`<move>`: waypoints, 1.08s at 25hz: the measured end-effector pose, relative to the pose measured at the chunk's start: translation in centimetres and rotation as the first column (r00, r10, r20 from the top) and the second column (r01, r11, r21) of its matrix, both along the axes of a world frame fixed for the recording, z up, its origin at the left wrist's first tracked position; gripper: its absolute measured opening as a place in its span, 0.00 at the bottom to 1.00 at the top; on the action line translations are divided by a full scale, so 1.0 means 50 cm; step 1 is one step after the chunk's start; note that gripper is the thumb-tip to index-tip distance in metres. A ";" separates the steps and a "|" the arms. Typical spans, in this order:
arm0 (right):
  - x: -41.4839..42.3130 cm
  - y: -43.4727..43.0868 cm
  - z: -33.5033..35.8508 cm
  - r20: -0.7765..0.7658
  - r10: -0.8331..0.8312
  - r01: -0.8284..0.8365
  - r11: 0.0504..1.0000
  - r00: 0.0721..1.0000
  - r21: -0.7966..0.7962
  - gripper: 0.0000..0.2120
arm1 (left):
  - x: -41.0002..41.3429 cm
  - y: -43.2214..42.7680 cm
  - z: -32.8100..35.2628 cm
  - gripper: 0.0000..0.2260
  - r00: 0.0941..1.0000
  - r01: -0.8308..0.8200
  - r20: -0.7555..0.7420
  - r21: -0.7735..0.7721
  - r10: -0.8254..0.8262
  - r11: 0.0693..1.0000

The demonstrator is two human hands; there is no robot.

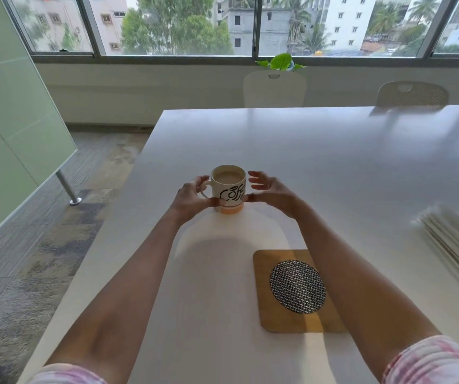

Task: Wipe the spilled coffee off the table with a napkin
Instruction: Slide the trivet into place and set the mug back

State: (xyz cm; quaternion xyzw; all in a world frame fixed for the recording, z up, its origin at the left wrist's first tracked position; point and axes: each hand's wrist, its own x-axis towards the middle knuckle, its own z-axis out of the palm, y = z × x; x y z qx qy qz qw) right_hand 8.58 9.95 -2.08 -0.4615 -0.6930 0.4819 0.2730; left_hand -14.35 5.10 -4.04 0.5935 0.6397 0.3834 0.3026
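— Table (320,167) first: white, wide, with a stack of napkins (455,245) at its right edge and a wooden trivet (295,292) near us.

— And the mug (229,189)?

— It stands left of centre, full of milky coffee (228,177). Left hand (192,196) touches the handle side, fingers curled; right hand (270,191) is beside it, fingers spread apart.

We count one mug (229,188), filled with milky coffee. One wooden trivet (295,291), carrying a single round metal mesh insert (297,286). One stack of napkins (457,243) at the right edge, blurred; sheets too many to number. One white table (333,162). Two chairs: one (275,90), two (412,95). One leafy plant (280,61). Two hands: left hand (192,196), right hand (271,191).
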 end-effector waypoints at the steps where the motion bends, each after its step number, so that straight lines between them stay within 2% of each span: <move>1: -0.006 0.008 -0.001 -0.004 0.033 -0.033 0.999 0.999 -0.021 0.39 | -0.005 0.007 -0.002 0.38 0.999 0.025 0.021 -0.005 -0.025 1.000; 6: -0.031 0.020 -0.012 -0.050 0.102 -0.103 0.994 0.994 -0.026 0.37 | -0.006 0.023 -0.008 0.33 0.986 0.124 0.112 -0.008 -0.123 0.992; 11: -0.038 0.023 -0.012 -0.116 0.107 -0.108 0.994 0.987 -0.004 0.31 | -0.006 0.037 -0.007 0.28 0.976 0.133 0.169 0.029 -0.136 0.991; 21: -0.016 0.009 0.019 -0.172 0.109 -0.099 0.993 0.979 0.064 0.29 | 0.012 0.037 0.031 0.26 0.961 0.189 0.186 0.090 -0.203 0.978; 27: 0.039 -0.020 0.056 -0.134 0.087 -0.072 0.990 0.987 0.118 0.29 | 0.056 0.016 0.068 0.27 0.946 0.256 0.171 0.118 -0.274 0.959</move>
